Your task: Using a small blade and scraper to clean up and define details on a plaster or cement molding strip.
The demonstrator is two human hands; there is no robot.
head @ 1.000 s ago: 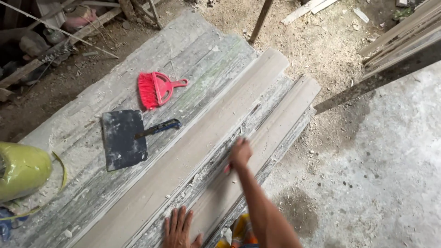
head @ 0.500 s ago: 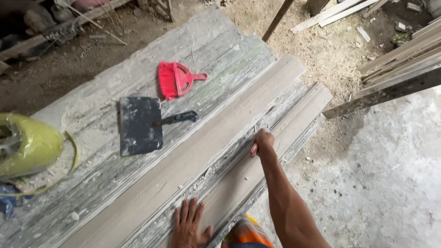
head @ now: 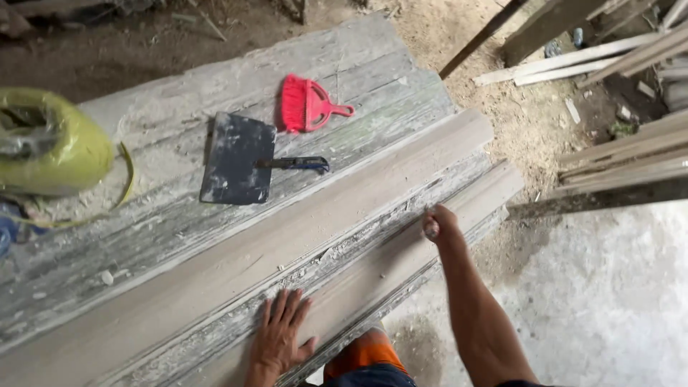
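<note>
On the bench: I see my left hand flat, fingers spread, on the grey moulding strip.
Right hand: fisted, pressing that strip farther along.
Beyond: trowel, red brush.

The tabletop is weathered grey, streaked with pale dust; the long moulding is flat grey-beige; the small brush is bright pinkish red; the wide scraper has a dark blade smeared grey and a black handle; the sack is yellow-green; the shorts are orange and dark blue.
</note>
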